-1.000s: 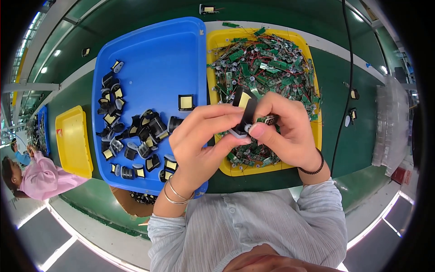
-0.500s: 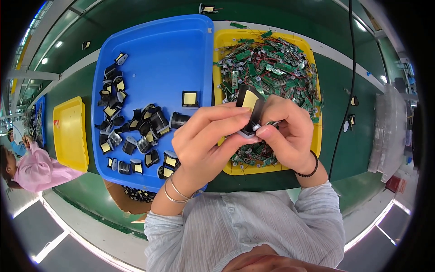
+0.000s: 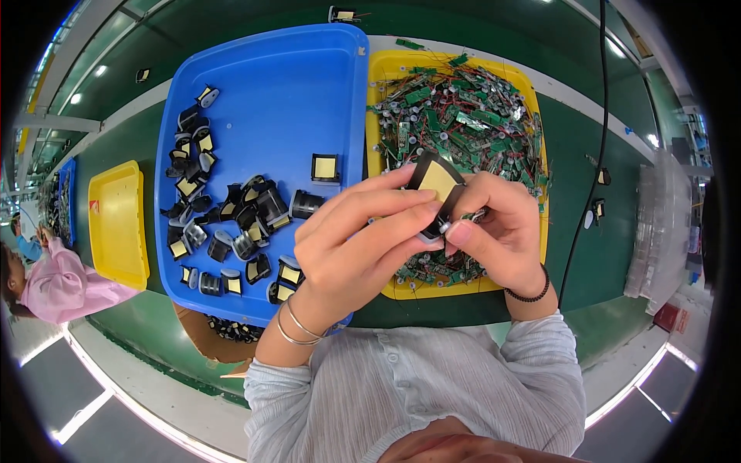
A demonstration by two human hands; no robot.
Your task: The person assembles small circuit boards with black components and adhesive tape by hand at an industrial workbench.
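In front of my chest, my left hand [image 3: 345, 243] is closed on a curved black plastic housing [image 3: 439, 179] with a pale yellow pad on its face. My right hand [image 3: 500, 228] meets it from the other side, thumb and fingers pinching a small circuit board [image 3: 476, 216], mostly hidden by the fingers. A small round whitish part [image 3: 444, 227] shows by the right thumb tip, at the housing's lower end. Beneath the hands lies a yellow tray [image 3: 544, 239] heaped with green circuit boards [image 3: 455, 123] and thin red wires. More black housings [image 3: 270, 204] lie in the blue tray [image 3: 270, 100] to the left.
A second yellow tray [image 3: 117, 231] stands farther left, near a person in a pink garment [image 3: 69, 285]. Below the blue tray, a cardboard box [image 3: 202, 336] holds dark parts. A black cable [image 3: 590, 208] crosses the green bench on the right, beside loose parts [image 3: 600, 208].
The housing has tilted and shifted slightly right and down, showing more of its yellow pad. Both hands stay close together, the right one slightly farther right.
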